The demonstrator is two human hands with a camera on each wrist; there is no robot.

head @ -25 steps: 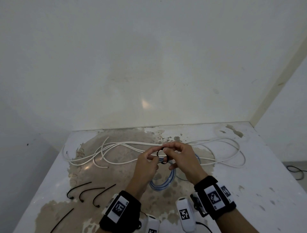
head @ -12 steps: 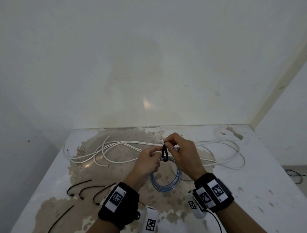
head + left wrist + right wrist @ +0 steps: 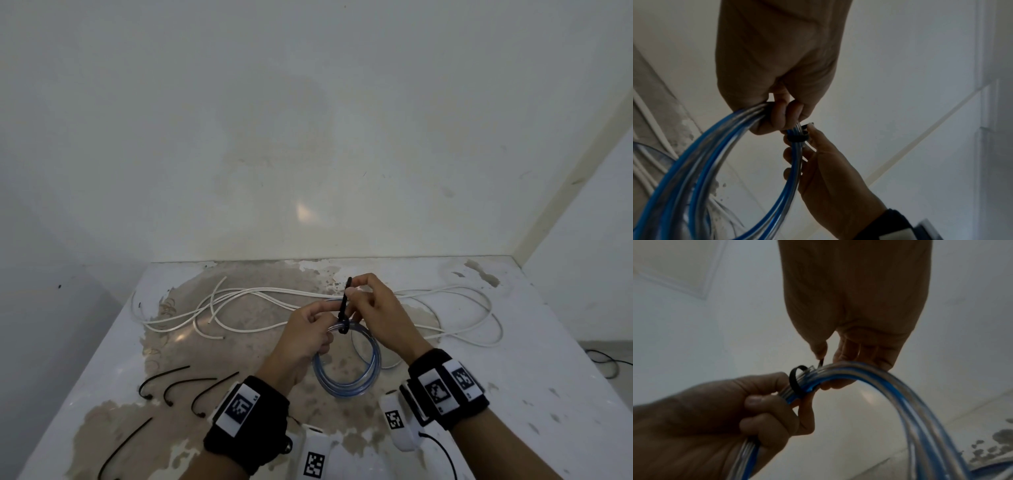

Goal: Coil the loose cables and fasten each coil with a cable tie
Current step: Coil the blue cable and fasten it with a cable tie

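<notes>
A coil of clear-blue cable (image 3: 346, 377) (image 3: 701, 162) (image 3: 920, 410) hangs over the table's middle. My left hand (image 3: 308, 329) (image 3: 781, 113) (image 3: 748, 410) grips its top strands. A black cable tie (image 3: 344, 308) (image 3: 797, 138) (image 3: 794, 381) is looped round the strands beside the left fingers. My right hand (image 3: 368, 301) (image 3: 830, 353) (image 3: 818, 155) pinches the tie's free tail, which stands up from the coil. A long loose white cable (image 3: 239, 301) sprawls across the far half of the table.
Several spare black cable ties (image 3: 178, 383) lie at the table's (image 3: 548, 359) front left. The wall stands just behind the table. A dark cord (image 3: 606, 359) lies on the floor to the right.
The tie's loop has shrunk from a wide ring to a tight band round the blue coil. My right hand has drawn the tail upward and away.
</notes>
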